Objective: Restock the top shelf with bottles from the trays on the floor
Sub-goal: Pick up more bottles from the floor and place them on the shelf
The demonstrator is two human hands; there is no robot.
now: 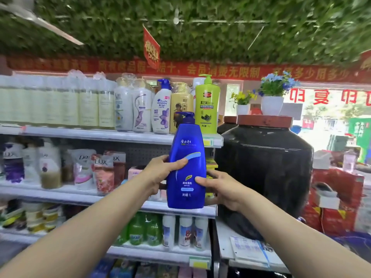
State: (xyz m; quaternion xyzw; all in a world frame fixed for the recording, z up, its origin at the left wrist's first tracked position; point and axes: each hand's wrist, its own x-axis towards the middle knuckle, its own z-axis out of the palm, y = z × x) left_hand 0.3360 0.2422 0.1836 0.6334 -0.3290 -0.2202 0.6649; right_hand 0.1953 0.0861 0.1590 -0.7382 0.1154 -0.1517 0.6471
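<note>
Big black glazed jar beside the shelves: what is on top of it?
The black glazed jar carries a reddish-brown round lid; on that stands a white pot of blue flowers. The jar's contents are covered.

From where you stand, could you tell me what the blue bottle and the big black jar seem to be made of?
Blue bottle: likely glossy moulded plastic, judging by its soft sheen and pump top. Big black jar: probably glazed ceramic, dark and faintly reflective, though I cannot be sure.

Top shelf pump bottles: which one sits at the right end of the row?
The lime-green pump bottle, last in the row. Its green body and pump set it apart from the white bottle with a blue pump further left.
</note>
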